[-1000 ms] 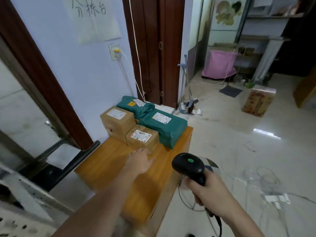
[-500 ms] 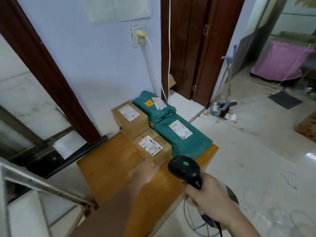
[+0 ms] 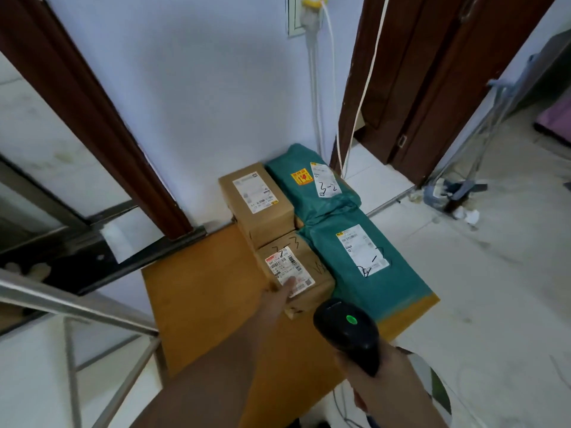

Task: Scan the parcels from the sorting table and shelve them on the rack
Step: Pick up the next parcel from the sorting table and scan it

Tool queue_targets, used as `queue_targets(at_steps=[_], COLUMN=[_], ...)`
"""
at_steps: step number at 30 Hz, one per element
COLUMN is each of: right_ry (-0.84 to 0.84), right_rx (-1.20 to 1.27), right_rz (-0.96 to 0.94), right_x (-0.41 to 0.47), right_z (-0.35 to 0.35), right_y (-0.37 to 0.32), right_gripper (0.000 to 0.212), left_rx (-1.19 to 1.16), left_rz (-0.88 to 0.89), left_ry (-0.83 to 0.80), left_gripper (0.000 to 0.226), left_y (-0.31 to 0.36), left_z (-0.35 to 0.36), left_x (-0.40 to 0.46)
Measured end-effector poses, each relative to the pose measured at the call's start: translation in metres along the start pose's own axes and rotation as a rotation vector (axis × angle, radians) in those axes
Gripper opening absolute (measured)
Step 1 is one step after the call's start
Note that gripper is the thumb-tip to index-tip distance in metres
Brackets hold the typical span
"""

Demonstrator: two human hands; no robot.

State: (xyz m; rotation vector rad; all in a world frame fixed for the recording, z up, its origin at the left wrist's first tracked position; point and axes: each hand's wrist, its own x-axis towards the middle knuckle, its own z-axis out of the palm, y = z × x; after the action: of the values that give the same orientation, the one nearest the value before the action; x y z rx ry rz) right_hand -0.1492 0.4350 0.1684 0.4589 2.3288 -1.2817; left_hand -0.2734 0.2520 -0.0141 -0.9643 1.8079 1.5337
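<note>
- Four parcels sat at the far end of the bench (image 3: 197, 304), against the wall (image 3: 200, 88).
- The small box (image 3: 296, 273), nearest the person, carried a white label with a barcode and pen marks above it.
- The left hand (image 3: 278, 296) rested on the near left edge of this box, a finger laid over the label's lower corner; whether the other fingers curled round the box could not be told.
- Behind it, touching, stood a taller box (image 3: 256, 205) with its own label.
- To the right lay a green bag (image 3: 364, 264), touching the small box, its label scrawled on in pen.
- A second green bag (image 3: 312, 180) lay behind that one, beside the taller box, with a yellow sticker and a white label.
- The right hand (image 3: 386, 387) gripped the handle of a black scanner (image 3: 346, 332), fingers wrapped round it.
- The scanner's head hung just before the small box, a green light lit on top.
- A socket (image 3: 306, 13) on the wall held a plug, cables dropping behind the bags.
- A brown door (image 3: 417, 88) stood to the right, and a metal frame (image 3: 71, 307) at lower left.
</note>
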Motion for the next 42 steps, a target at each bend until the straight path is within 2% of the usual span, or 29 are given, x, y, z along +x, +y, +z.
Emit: queue_targets(at_steps=[1,2,4,6,8,9,11,12,13,17,21,23,30,37,39,42], right_ry=[-0.013,-0.034,-0.082,-0.102,-0.12,-0.133,-0.152,-0.152,-0.154,-0.18,-0.206,-0.233,-0.312,-0.315,-0.309,-0.305], right_rx=[-0.008,-0.01,-0.004,-0.028,-0.041,-0.038,-0.037,-0.034,-0.028,-0.023,-0.024,-0.039,-0.054,-0.069,-0.066,-0.086], right_rz=[0.011,0.028,0.053,0.05,0.056,0.061,0.062,0.063,0.066,0.052,0.029,0.024,-0.008,-0.059,-0.067,-0.066], right_x=[0.005,0.011,0.022,0.034,0.044,0.047,0.051,0.053,0.055,0.064,0.078,0.086,0.1,0.092,0.091,0.087], right_z=[-0.001,-0.002,-0.003,-0.007,-0.014,-0.019,-0.027,-0.031,-0.034,-0.042,-0.036,-0.026,0.003,0.008,0.008,0.009], right_y=[0.0,0.0,-0.001,-0.001,-0.001,-0.002,-0.004,-0.005,-0.006,-0.004,0.003,0.008,0.012,0.017,0.02,0.024], right_gripper=[0.017,0.018,0.019,0.021,0.02,0.019,0.018,0.018,0.017,0.015,0.013,0.012,0.007,0.009,0.013,0.018], left_rx=[-0.051,-0.104,-0.152,-0.228,-0.271,-0.287,-0.281,-0.255,-0.228,-0.164,-0.123,-0.099,-0.091,-0.168,-0.177,-0.073], left_rz=[-0.04,-0.062,-0.065,-0.073,-0.06,-0.043,-0.023,-0.016,-0.006,0.095,0.126,0.134,0.106,0.058,0.037,0.022], left_ry=[0.006,-0.001,-0.015,-0.01,0.027,0.062,0.168,0.199,0.221,0.258,0.246,0.237,0.253,0.237,0.206,0.171], left_gripper=[0.09,0.079,0.038,0.024,0.038,0.061,0.122,0.141,0.15,0.158,0.143,0.143,0.13,0.129,0.136,0.159], left_y=[0.001,0.003,0.007,0.009,0.005,-0.001,-0.029,-0.05,-0.067,-0.074,-0.079,-0.076,-0.073,-0.075,-0.073,-0.078], left_z=[0.001,0.002,0.005,0.012,0.017,0.02,0.028,0.034,0.038,0.049,0.055,0.052,0.052,0.053,0.053,0.054], left_x=[0.004,0.007,0.008,0.01,0.026,0.034,0.072,0.098,0.115,0.096,0.07,0.049,0.01,0.008,0.007,0.012])
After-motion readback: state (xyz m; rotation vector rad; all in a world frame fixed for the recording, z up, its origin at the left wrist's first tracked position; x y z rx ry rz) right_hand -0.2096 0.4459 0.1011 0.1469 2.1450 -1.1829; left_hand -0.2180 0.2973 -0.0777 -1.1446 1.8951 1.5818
